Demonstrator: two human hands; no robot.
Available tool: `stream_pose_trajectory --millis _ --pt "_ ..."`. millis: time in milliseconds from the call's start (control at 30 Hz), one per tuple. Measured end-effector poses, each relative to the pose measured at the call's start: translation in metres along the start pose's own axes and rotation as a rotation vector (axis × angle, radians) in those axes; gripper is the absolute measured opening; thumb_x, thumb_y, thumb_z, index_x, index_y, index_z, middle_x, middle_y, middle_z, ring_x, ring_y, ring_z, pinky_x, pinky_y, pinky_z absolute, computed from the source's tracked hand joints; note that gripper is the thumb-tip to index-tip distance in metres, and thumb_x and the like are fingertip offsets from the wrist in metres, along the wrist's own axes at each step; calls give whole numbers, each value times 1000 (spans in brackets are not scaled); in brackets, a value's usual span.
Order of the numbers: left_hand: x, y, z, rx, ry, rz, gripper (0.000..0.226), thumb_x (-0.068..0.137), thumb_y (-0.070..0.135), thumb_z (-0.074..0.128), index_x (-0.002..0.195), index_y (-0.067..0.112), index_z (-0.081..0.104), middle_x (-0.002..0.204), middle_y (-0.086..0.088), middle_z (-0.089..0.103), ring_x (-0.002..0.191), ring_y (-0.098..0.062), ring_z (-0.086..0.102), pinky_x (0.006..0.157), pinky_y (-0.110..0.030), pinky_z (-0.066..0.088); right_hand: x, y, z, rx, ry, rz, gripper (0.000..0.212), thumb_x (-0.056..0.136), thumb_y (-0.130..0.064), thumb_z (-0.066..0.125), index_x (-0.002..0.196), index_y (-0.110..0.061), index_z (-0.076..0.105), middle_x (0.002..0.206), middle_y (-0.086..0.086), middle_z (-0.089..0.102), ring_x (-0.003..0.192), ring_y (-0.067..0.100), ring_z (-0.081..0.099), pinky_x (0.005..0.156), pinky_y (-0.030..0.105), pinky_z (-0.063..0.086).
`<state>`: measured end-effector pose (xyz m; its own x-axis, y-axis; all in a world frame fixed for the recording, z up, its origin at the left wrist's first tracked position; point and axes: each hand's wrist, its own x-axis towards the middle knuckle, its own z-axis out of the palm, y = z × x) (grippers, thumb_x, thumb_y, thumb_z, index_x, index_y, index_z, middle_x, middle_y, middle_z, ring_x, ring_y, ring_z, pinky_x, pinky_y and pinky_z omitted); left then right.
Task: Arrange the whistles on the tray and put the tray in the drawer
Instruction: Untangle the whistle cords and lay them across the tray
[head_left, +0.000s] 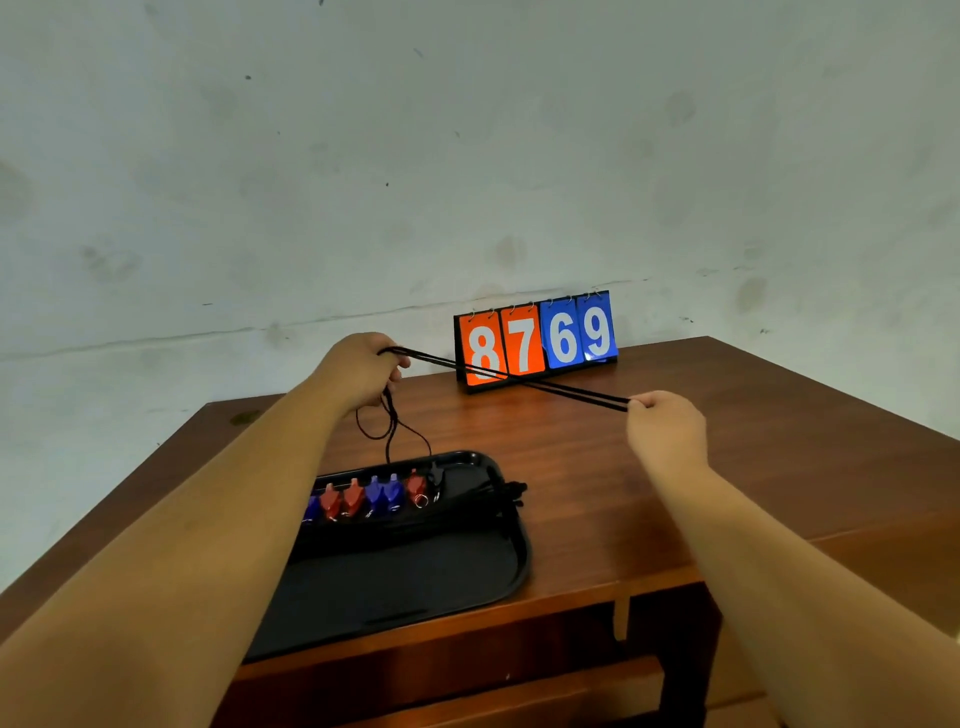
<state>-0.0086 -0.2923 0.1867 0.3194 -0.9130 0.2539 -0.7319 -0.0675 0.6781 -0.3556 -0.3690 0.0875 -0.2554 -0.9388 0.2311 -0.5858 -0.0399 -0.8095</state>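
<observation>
A black tray (467, 582) lies on the wooden table near its front edge. Several red and blue whistles (374, 496) stand in a row along the tray's far side, their black cords bundled to the right (498, 493). A black whistle (435, 475) hangs at the right end of the row on a black lanyard (519, 379). My left hand (363, 371) grips the lanyard above the tray's far edge. My right hand (662, 426) pinches the lanyard's other end, stretching it taut across the table.
A flip scoreboard (537, 338) reading 8769 stands at the back of the table (675, 493) against the wall. A drawer front (467, 670) shows below the table's front edge. My left forearm covers the tray's left part.
</observation>
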Motion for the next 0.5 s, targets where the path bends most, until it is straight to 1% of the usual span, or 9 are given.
stream_pose_trajectory --millis 100,167,233,267,300,333,400,433,500 --pt "4 -14 -4 208 -26 72 27 112 29 57 111 9 74 101 -8 74 70 -22 65 65 -33 54 -1 3 7 -11 -11 25 34 112 -20 48 130 -16 76 125 5 76 94 18 58 79 30 44" --pt "7 -21 -9 369 -57 101 41 110 41 61 104 3 76 90 -11 69 76 -22 62 64 -31 45 -1 3 11 -10 -14 39 35 112 -20 47 131 -16 76 126 6 75 98 20 61 82 30 45" --pt "11 -26 -15 478 -89 88 57 106 51 63 90 -2 74 76 -12 61 79 -27 62 62 -31 38 -1 4 16 -15 -16 53 35 112 -20 47 131 -17 77 127 6 75 109 26 67 88 33 49" --pt "12 -28 -18 501 -99 78 60 104 55 63 80 0 71 71 -10 57 74 -26 60 62 -32 37 -1 4 18 -22 -21 57 35 112 -20 48 130 -18 78 128 6 75 115 27 68 91 34 50" --pt "12 -30 -22 522 -103 73 60 102 60 64 71 8 67 67 -7 54 70 -23 57 63 -34 38 -2 5 20 -32 -28 60 35 112 -21 48 130 -18 78 129 6 75 118 28 68 92 34 50" --pt "13 -32 -24 544 -111 74 58 99 63 64 65 16 62 66 -5 55 68 -20 55 64 -34 39 -3 7 23 -41 -36 64 34 112 -21 48 130 -18 78 129 6 75 115 27 68 90 34 50" --pt "13 -36 -27 561 -129 84 53 94 68 66 65 23 64 69 -4 61 73 -20 59 70 -36 45 -6 11 29 -57 -48 75 33 113 -23 49 130 -19 78 128 6 75 104 24 66 86 32 49" --pt "12 -37 -28 551 -132 91 53 90 71 67 69 23 68 72 -5 63 76 -21 61 73 -36 48 -8 13 32 -72 -48 82 33 113 -24 50 130 -20 77 128 6 75 104 24 66 88 33 51" --pt "9 -39 -30 495 -127 103 59 81 79 63 82 22 78 79 -3 70 84 -21 65 79 -37 52 -9 15 37 -100 -42 93 31 113 -28 50 128 -23 77 127 6 74 111 27 68 94 38 55"
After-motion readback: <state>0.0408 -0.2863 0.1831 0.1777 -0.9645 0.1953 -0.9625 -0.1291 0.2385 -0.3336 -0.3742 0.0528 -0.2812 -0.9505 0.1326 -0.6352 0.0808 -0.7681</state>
